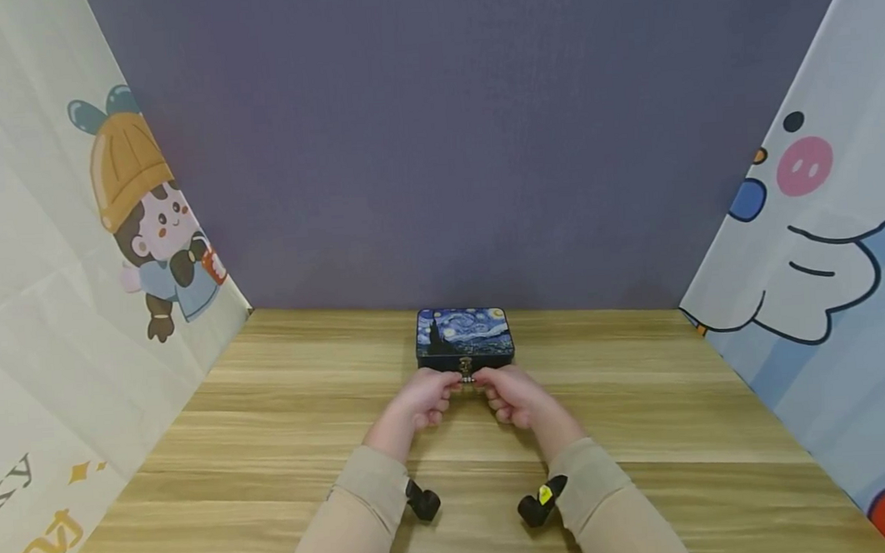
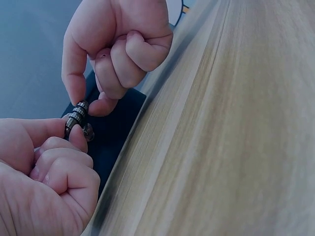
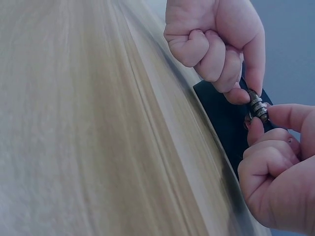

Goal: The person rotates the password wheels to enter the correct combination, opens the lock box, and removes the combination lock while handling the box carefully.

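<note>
A small tin box (image 1: 460, 332) with a blue swirling night-sky picture on its lid lies closed, front side toward me. On its front is a brass-coloured latch (image 1: 465, 364), where a small metal combination padlock (image 2: 77, 113) with ridged number dials hangs. My left hand (image 1: 424, 396) pinches one end of this padlock between thumb and index finger. At the other end, the thumb and index finger of my right hand (image 1: 518, 396) pinch it too. Both hands keep their remaining fingers curled into the palm. Fingertips partly cover the padlock in both wrist views.
The wood-grain table (image 1: 313, 383) backs onto a dark grey-purple panel (image 1: 450, 142). Cartoon-printed sheets stand at the sides, one left (image 1: 33, 206) and one right (image 1: 861, 246). Small black devices (image 1: 424, 503) are strapped at both wrists.
</note>
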The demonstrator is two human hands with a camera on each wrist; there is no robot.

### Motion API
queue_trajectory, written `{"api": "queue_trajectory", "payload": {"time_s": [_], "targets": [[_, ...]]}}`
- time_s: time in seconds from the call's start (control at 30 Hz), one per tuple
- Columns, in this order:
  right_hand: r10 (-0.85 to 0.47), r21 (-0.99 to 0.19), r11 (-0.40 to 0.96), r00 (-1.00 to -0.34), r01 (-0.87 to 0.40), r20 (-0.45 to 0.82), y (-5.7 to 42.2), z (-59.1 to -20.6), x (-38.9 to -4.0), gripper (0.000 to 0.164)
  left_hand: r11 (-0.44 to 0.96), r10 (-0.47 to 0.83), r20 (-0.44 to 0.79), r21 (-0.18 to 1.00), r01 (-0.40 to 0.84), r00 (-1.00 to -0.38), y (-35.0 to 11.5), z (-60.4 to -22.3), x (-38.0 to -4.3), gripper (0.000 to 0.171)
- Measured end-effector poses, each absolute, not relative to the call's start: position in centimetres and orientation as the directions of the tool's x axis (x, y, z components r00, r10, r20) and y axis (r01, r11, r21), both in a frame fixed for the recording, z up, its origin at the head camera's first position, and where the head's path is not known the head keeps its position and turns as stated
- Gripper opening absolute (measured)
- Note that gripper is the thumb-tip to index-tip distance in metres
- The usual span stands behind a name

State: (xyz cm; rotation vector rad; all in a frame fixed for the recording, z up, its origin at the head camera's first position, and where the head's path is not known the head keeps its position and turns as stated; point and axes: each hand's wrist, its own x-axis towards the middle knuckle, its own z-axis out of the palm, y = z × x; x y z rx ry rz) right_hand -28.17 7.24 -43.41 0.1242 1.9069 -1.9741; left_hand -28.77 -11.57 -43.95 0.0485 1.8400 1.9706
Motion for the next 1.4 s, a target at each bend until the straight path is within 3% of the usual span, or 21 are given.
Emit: {"api": "queue_trajectory", "payload": {"time_s": [1.4], "targets": [[-0.226,-0.938,0.021,-0.912,0.345,-0.341,7.2,-43.18,-27.95,0.028,-0.012,0.336,-0.279,0.954,-0.3,-0.9,-11.58,-43.94,-28.94,0.026]]}}
